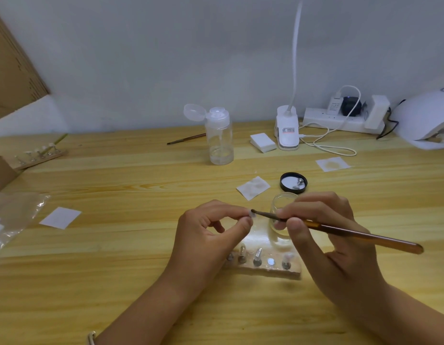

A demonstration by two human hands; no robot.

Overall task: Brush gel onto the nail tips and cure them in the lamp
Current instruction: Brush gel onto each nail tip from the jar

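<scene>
**Amber brush [340,231] meets pinched nail tip [252,214]**

Left hand [211,227] pinches the small pale nail tip between thumb and forefinger tips, other fingers curled under. Right hand [323,220] grips the brush low on its handle, fingers curled round it. The dark bristles reach the nail tip and seem to touch it, though it is blurred. Both are over the wooden stand [265,268], with the glass jar [280,202] behind. The white curing lamp [422,120] is far right, well apart.

Barely seeing the nail tip [252,214], buried between fingertips of the left hand [206,235]. Half seeing the glass jar [280,207] behind the right hand [340,240] and its brush [353,234]. Getting just part of the curing lamp [425,118], chopped by the right edge.
</scene>
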